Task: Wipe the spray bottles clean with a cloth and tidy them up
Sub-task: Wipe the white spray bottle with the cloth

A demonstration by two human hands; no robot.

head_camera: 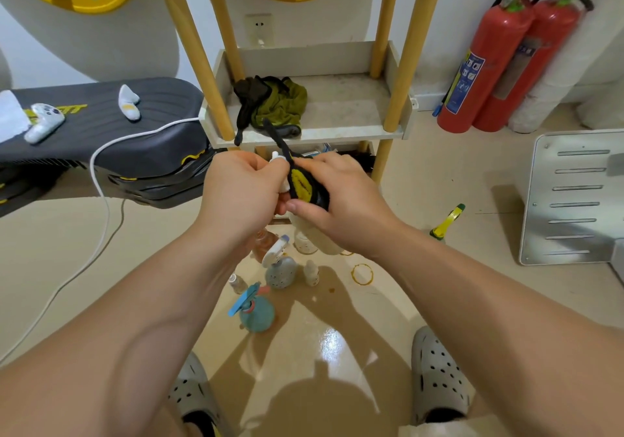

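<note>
Mostly hidden at centre frame: a pale spray bottle, raised in front of the wooden shelf unit. On show only its white nozzle tip above the knuckles and a stretch of pale body below the right wrist. Gripped near the top by the left hand, fingers curled round it. Covered across its upper part by a black-and-yellow cloth, pinched against it by the right hand, thumb underneath. Label and contents impossible to make out.

Lower centre, on the glossy floor and partly screened by the forearms:
- a round blue spray bottle
- a grey speckled spray bottle
- a small pale bottle
- a small clear bottle
- an amber bottle, half behind the left wrist

Apart at right centre, a yellow-and-green trigger head, its bottle cut off by the right forearm. Nearby, flat on the floor, a yellow rubber band.

Upper centre, on the shelf tray, crumpled green and black rags. Lower tier blocked by the hands, contents unreadable.

Upper right, two red fire extinguishers against the wall. Right edge, a slotted metal panel, cut off. Left, a game controller on a dark padded surface, with a white cable trailing to the floor. Bottom edge, grey clogs, partly out of frame.
</note>
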